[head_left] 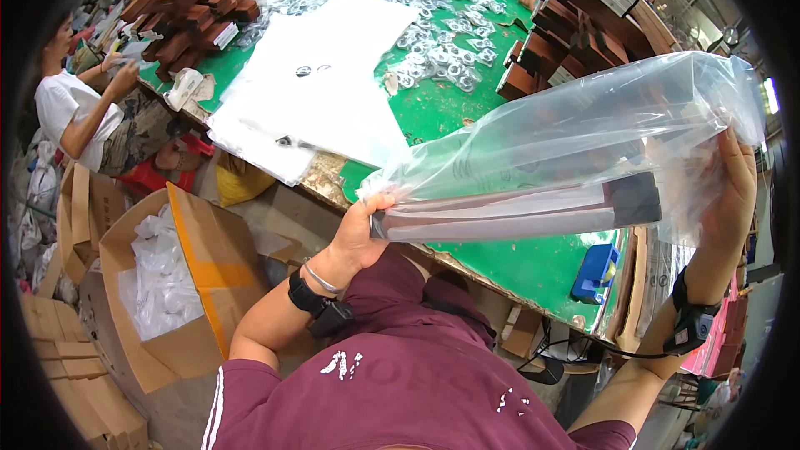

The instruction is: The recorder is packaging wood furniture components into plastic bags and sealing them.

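A long clear plastic bag (533,133) stretches between my two hands over the table's front edge. Seen through its film is a long dark-brown bar (500,215) with pale strips along it and a black block-like end (637,200) toward the right. My left hand (360,232) is closed round the bar's left end, with the bag's edge gathered at the fingers. At the bag's far right end my right hand (733,179) grips the film; folds of plastic partly cover its fingers.
The green table (433,112) bears a stack of white plastic bags (325,75), scattered small clear packets (437,54) and a blue tape dispenser (593,273). Brown bars are piled at back left (196,12) and right (575,33). A carton (208,258) holds crumpled plastic. Another person (79,108) works at left.
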A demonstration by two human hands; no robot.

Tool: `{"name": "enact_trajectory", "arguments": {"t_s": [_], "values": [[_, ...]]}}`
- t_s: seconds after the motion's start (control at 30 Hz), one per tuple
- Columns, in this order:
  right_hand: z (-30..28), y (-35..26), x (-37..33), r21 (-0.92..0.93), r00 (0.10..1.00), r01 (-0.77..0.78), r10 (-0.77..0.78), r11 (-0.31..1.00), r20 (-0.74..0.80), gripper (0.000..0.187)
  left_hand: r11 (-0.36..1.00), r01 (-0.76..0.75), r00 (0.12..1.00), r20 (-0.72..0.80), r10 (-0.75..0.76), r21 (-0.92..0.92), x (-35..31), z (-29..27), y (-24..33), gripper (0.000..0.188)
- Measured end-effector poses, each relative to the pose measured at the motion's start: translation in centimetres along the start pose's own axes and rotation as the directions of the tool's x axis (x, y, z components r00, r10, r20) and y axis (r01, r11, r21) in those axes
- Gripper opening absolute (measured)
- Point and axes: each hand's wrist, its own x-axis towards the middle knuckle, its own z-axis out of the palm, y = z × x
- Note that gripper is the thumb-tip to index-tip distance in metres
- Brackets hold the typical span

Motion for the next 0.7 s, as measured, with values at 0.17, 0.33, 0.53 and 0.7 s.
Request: {"name": "enact_trajectory", "arguments": {"t_s": [0.17,0.33,0.53,0.7], "values": [[3.9,-2.0,-0.7,-0.236,0.953,0.123,-0.181,0.964,-0.243,0.032,0.999,0.018,0.999,-0.042,-0.017,0.036,-1.0,1.0,0.7,0.043],[3.6,-2.6,-0.5,-0.406,0.937,0.087,-0.213,0.910,-0.277,0.034,0.981,0.171,0.985,0.015,-0.173,0.087,-1.9,0.8,1.8,0.044],[6.7,-2.5,0.4,-0.400,0.894,0.077,-0.240,0.913,-0.379,0.033,0.919,0.319,0.941,0.040,-0.337,0.233,-2.7,-0.2,1.7,0.048],[5.2,-0.5,1.7,-0.314,0.905,-0.008,-0.127,0.950,-0.406,0.032,0.943,0.242,0.947,0.157,-0.281,0.229,-2.3,-1.6,1.8,0.046]]}}
